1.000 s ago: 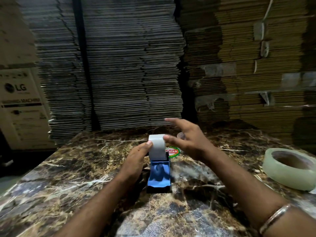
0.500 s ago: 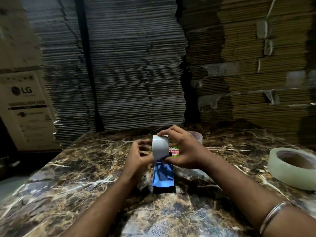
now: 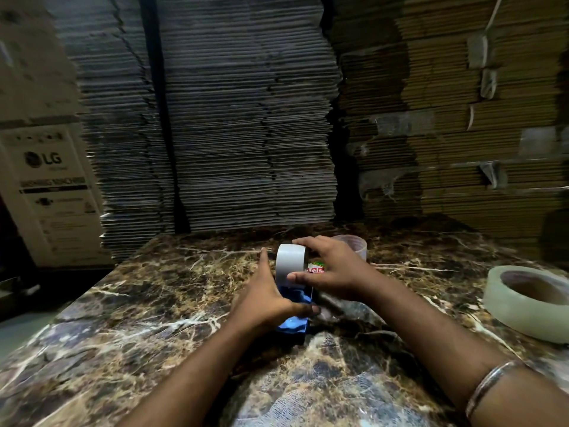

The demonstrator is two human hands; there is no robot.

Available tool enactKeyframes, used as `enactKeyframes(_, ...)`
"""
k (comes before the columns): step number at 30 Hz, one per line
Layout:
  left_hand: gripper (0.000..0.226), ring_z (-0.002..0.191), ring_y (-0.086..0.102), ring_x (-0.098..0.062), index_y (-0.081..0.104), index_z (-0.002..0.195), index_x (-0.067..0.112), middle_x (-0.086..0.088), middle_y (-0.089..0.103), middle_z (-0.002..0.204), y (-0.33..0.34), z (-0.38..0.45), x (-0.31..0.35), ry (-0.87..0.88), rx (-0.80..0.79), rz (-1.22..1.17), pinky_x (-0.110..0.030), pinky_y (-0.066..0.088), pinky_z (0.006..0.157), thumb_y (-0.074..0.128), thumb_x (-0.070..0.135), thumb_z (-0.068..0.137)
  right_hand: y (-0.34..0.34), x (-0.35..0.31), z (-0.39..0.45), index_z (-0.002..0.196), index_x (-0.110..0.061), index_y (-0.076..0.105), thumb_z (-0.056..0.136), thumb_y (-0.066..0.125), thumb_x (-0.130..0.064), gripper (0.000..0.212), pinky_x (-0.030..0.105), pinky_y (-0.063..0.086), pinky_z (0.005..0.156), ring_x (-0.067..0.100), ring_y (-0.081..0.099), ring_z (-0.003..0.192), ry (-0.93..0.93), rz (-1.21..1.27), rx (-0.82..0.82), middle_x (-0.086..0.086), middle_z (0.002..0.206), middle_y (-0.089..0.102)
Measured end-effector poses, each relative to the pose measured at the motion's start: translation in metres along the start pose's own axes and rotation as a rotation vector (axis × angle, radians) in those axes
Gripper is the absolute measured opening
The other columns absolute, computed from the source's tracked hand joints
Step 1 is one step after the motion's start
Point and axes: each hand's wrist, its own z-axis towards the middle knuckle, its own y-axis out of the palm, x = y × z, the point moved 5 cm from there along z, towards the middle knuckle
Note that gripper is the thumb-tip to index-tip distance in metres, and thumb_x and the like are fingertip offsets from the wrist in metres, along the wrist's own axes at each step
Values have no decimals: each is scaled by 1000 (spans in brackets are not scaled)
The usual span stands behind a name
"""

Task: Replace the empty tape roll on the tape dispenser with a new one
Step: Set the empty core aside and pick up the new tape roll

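A blue tape dispenser (image 3: 294, 323) stands on the marble table (image 3: 129, 318), near the middle. A pale grey tape roll (image 3: 289, 265) sits upright on its wheel end. My right hand (image 3: 334, 269) grips that roll, fingers over the top and thumb on its lower front, with a red and green label showing beside the thumb. My left hand (image 3: 266, 298) wraps the dispenser's blue body from the left. A second, smaller clear roll (image 3: 354, 243) lies behind my right hand, partly hidden.
A large clear tape roll (image 3: 529, 303) lies flat at the table's right edge. Tall stacks of flattened cardboard (image 3: 246, 118) rise right behind the table. A printed appliance carton (image 3: 52, 195) stands at the left, beyond the table's edge.
My left hand has dropped from the roll's side onto the dispenser's blue body. My right hand has closed over the roll on the dispenser and now holds it.
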Motion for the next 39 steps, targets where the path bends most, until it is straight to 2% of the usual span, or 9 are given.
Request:
enactKeyframes(6,124,113,60,-22,12,143,47,14,64,122,-1,-10,11,33,102,250,-54,43,96,68,70,36,-1,-1,-3,142,-23,49,72,78,-53,81,26,45,98,10,56,115,22,38,-6,-2,130,60)
enactKeyframes(14,135,105,64,-19,16,148,39,2,67,115,-11,3,-3,42,-39,84,-44,54,90,79,43,29,-1,13,-16,145,-31,38,61,88,-18,98,28,55,90,11,65,102,177,170,-170,-3,122,62)
enactKeyframes(17,128,110,62,-17,24,148,32,-4,64,122,-13,6,-4,90,-122,13,-40,54,92,84,29,36,0,13,-20,134,-24,46,65,80,1,81,14,54,79,-2,64,93,192,256,-220,-10,110,65)
enactKeyframes(19,119,115,60,-16,28,147,28,-5,63,126,-13,5,-4,110,-166,-14,-37,52,96,83,22,41,-1,13,-22,123,-28,49,65,75,6,73,19,56,79,2,66,92,202,267,-231,-12,104,66)
enactKeyframes(23,107,117,58,-14,33,143,28,1,61,123,-14,3,-3,151,-195,-10,-29,52,93,83,18,49,0,15,-23,123,-21,53,63,78,4,69,30,59,83,10,67,98,225,257,-245,-3,110,68)
enactKeyframes(29,114,98,62,-15,29,149,29,5,62,101,-25,3,-7,150,-96,41,-31,53,88,81,33,48,-5,18,-24,117,-18,58,58,89,-10,67,23,57,75,6,66,86,267,157,-180,-3,106,70)
enactKeyframes(33,107,99,64,-15,39,145,24,1,68,104,-27,5,-11,158,-61,24,-26,51,87,83,32,48,-6,19,-24,114,-18,59,58,89,-14,64,30,58,82,10,66,90,296,126,-150,-4,103,69)
enactKeyframes(37,100,103,64,-16,44,142,22,0,67,109,-27,6,-15,160,-47,-12,-34,54,91,86,30,52,-7,18,-25,114,-25,57,59,90,-16,66,23,53,78,5,63,91,324,127,-138,-11,99,64)
enactKeyframes(39,94,105,63,-16,44,142,21,-1,66,111,-26,5,-14,166,-39,-12,-27,54,85,87,21,58,-6,17,-26,111,-28,54,60,90,-15,64,19,51,73,4,62,88,332,127,-134,-14,94,61)
